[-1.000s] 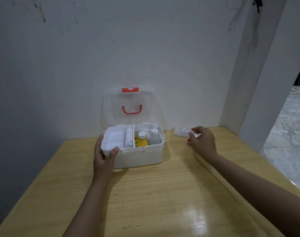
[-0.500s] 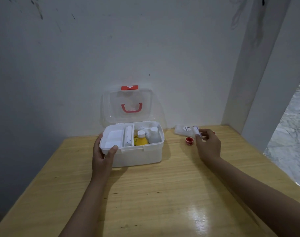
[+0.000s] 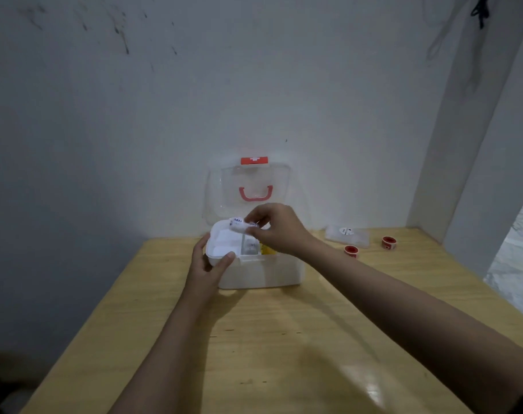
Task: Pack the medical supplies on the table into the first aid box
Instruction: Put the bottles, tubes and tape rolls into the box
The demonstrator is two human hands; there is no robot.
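Head view: your right hand (image 3: 276, 227) hides the first aid box's (image 3: 260, 271) right compartments, and the small white tube (image 3: 239, 226) it pinches above the open tray is blurred. Your left hand (image 3: 208, 265) grips the box's front-left corner on the surface (image 3: 284, 339).

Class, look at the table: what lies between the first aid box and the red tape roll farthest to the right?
In the head view, another red tape roll and a flat clear plastic pack lie between the first aid box and the far-right roll.
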